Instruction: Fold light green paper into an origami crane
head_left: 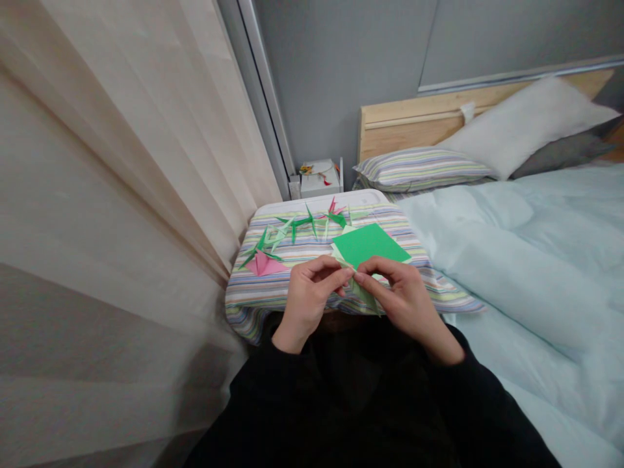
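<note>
My left hand (309, 296) and my right hand (402, 296) meet fingertip to fingertip over the near edge of a striped cushion (292, 289). Both pinch a small pale green folded paper piece (363, 294) that hangs down between them. Just beyond my fingers a stack of square green paper sheets (370, 244) lies on the cushion. Several folded green paper cranes (292, 227) are scattered across the far part of the cushion. A pink folded paper (266, 264) lies at the left, and a pink crane (335, 208) at the far edge.
A beige curtain (107, 195) hangs at the left. A bed with a light blue duvet (526, 253), striped pillow (422, 169) and white pillow (526, 123) fills the right. A white box (319, 179) sits by the wooden headboard (414, 120).
</note>
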A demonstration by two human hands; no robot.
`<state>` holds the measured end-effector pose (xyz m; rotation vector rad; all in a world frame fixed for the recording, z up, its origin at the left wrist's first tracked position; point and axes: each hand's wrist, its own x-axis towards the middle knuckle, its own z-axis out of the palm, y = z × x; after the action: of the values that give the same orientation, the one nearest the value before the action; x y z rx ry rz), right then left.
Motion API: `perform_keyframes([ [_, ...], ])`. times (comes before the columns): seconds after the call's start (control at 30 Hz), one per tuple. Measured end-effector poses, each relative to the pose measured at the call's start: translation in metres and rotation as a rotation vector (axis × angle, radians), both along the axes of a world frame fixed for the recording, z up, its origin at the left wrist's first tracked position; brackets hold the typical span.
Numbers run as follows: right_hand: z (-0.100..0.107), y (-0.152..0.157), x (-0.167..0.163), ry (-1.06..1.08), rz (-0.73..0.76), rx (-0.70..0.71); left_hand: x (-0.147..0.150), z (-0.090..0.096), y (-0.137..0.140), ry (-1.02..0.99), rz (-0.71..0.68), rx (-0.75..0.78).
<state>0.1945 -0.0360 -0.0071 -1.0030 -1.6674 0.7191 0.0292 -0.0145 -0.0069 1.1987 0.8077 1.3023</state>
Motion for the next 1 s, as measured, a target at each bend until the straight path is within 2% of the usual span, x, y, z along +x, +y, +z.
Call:
perform_keyframes([
  [0.13, 0.002, -0.001, 0.0, 0.026, 0.068, -0.047, -0.001, 0.004, -0.002, -0.08, -0.003, -0.047],
  [0.23, 0.003, -0.002, -0.002, 0.045, 0.058, -0.037, 0.0, 0.007, -0.003, -0.105, 0.005, -0.064],
  [0.47, 0.0, -0.003, -0.011, 0.014, -0.015, 0.109, 0.003, 0.006, -0.006, -0.058, 0.057, -0.02],
  [0.6, 0.001, -0.002, -0.012, -0.053, -0.018, 0.167, 0.005, 0.005, -0.006, -0.097, 0.102, -0.056],
  [0.73, 0.0, -0.001, -0.011, -0.068, -0.014, 0.161, 0.005, 0.006, -0.004, -0.191, 0.114, -0.122],
  [1.0, -0.002, 0.0, -0.015, -0.015, -0.037, 0.121, 0.006, 0.007, -0.006, -0.139, 0.09, -0.108],
])
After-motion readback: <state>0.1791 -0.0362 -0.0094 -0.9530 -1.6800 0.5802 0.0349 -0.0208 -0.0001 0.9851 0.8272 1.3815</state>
